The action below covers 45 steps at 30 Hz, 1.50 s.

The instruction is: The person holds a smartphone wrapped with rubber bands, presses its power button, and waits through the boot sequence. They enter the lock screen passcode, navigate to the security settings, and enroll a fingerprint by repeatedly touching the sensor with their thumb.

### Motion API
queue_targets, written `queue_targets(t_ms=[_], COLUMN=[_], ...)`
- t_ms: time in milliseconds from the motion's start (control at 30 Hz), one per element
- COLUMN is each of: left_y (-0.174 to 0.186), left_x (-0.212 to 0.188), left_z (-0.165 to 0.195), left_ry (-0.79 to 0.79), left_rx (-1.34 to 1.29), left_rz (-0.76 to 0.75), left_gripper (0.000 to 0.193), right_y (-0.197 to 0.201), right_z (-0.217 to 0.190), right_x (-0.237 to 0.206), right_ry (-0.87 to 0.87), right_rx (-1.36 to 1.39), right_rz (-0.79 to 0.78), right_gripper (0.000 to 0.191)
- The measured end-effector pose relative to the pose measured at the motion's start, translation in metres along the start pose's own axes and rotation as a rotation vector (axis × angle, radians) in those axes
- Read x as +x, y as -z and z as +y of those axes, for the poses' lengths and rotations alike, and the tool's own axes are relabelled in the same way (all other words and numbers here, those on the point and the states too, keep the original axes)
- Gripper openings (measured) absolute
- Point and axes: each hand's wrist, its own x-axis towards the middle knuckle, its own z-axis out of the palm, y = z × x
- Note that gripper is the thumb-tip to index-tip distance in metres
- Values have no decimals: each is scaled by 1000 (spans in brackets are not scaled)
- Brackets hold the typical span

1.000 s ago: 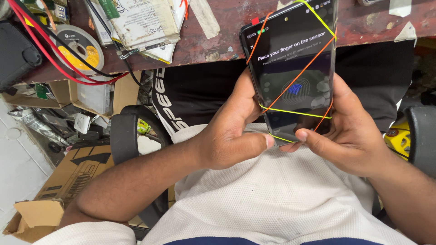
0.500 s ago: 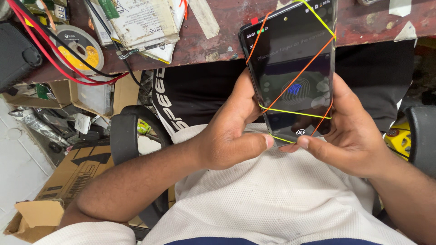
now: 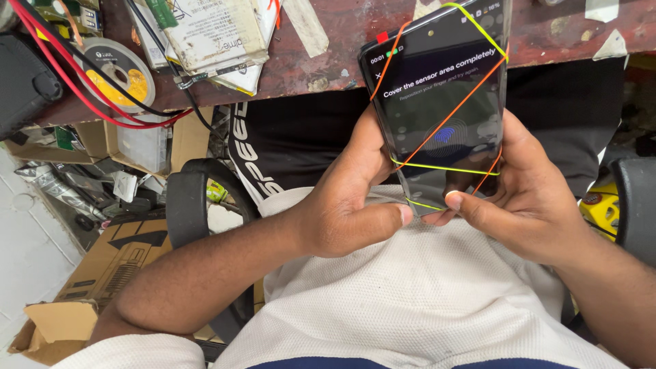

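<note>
Both hands grip a phone [image 3: 441,109] — left hand [image 3: 348,205], right hand [image 3: 526,198]. Rubber bands [image 3: 444,167] cross its lit screen. Fingers wrap its edges — thumbs at the near end.

There is one view only, from a camera worn on the person's head. It looks steeply down over the chest and lap, close to both hands, which fill the middle of the frame. The left hand [image 3: 348,212] and right hand [image 3: 526,205] sit just below the phone [image 3: 444,109], whose top end crosses the near edge of the workbench [image 3: 328,75]. That edge runs across the top of the frame. The floor with a cardboard box [image 3: 102,273] shows far below at the lower left. No second view shares the scene.
</note>
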Motion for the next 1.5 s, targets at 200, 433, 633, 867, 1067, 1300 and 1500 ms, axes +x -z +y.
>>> queue_targets(t_ms=[200, 433, 633, 867, 1067, 1300, 1500], left_y=[0, 1, 1, 1, 2, 2, 2], left_x=[2, 2, 2, 2, 1, 0, 0], left_z=[-1, -1, -2, -1, 0, -1, -2], left_ry=[11, 29, 33, 40, 29, 32, 18], left_rx=[-43, -93, -105, -92, -66, -61, -59], left_rz=[-1, 13, 9, 6, -2, -7, -7], left_gripper=[96, 96, 94, 94, 95, 95, 95], right_y=[2, 1, 1, 0, 0, 1, -1], right_z=[-1, -1, -1, -2, -1, 1, 0], right_x=[-2, -1, -1, -2, -1, -1, -1], right_ry=[-10, 9, 14, 1, -2, -23, -9], right_rx=[-151, -33, -13, -17, -25, 39, 47], right_rz=[26, -45, -57, -43, -21, -18, -17], right_gripper=[92, 89, 89, 89, 90, 87, 86])
